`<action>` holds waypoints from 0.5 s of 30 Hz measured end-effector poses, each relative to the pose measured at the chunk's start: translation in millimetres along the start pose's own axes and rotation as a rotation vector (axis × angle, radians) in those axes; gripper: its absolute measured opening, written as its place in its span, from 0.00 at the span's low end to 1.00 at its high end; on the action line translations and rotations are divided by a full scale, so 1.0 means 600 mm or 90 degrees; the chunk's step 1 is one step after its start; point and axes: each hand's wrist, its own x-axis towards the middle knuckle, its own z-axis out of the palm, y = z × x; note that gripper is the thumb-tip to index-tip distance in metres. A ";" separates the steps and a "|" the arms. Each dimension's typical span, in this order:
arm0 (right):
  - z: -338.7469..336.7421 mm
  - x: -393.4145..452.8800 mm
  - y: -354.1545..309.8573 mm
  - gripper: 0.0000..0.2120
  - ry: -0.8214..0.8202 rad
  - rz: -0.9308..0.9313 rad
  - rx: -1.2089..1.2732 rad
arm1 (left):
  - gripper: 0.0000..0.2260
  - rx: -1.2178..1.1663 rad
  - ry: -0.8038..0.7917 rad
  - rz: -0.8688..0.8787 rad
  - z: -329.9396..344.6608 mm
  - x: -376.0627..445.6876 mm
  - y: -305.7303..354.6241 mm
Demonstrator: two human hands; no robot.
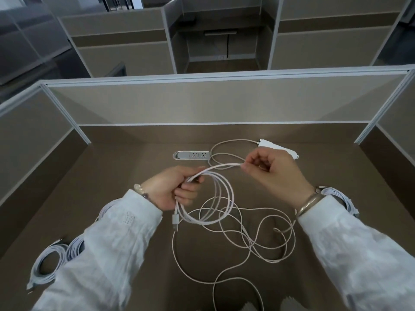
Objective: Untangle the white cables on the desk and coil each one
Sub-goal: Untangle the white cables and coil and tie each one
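Here, label by label:

Left hand: the left hand (173,189) has its grip closed round a half-made coil of thin white braided cable (219,198); the fingers curl over the gathered turns at the coil's top left, and the loops hang below and to the right of the fist, above the worktop.
Connector: a small white plug (175,220) dangles from the bottom left of the coil, just under the left hand.
Right hand: the right hand (271,170) pinches the same cable between thumb and fingertip where the strand leaves the coil; its grip is closed on that strand, the other fingers loosely curled.
Loose cable: the tangled run of white cable (258,239) lies in crossing loops on the brown matte worktop (125,158), between the forearms and nearer the body.
Far cable: another white strand curves behind the right hand to a white oblong adapter block (280,148), partly hidden by the knuckles.
Finished coils: two bundled white cable coils (48,263) lie at the left near edge, touching each other; more white turns (341,198) show behind the right wrist.
Socket: a grey oval recessed power outlet (192,155) sits in the worktop beyond the hands.
Writing: none on the outlet, plug or adapter is sharp enough to read.
Wrists: a pale bead bracelet (139,190) on the left, a silver metal bangle (308,204) on the right, both above white sleeves (107,248).
Surround: beige partition panels (202,104) with pale grey frames enclose the worktop.
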 end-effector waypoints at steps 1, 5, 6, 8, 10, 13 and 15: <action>0.001 0.001 -0.003 0.05 0.005 -0.005 -0.019 | 0.10 0.001 -0.008 -0.003 0.001 0.001 -0.001; 0.006 0.000 -0.005 0.08 -0.024 0.082 0.007 | 0.11 -0.041 -0.031 -0.020 0.014 0.001 -0.002; 0.009 -0.002 -0.005 0.13 -0.069 0.130 0.052 | 0.11 -0.055 -0.039 -0.024 0.019 0.001 -0.002; 0.020 -0.009 -0.006 0.19 -0.191 0.196 0.145 | 0.12 -0.074 -0.062 -0.030 0.026 0.003 -0.003; 0.035 -0.016 -0.002 0.13 -0.270 0.226 0.229 | 0.16 -0.086 -0.087 -0.040 0.029 0.005 -0.005; 0.041 -0.018 0.007 0.15 -0.262 0.269 0.302 | 0.19 -0.084 -0.094 -0.042 0.026 0.006 -0.010; 0.037 -0.014 0.015 0.15 -0.234 0.300 0.314 | 0.20 -0.063 -0.079 -0.021 0.023 0.008 -0.017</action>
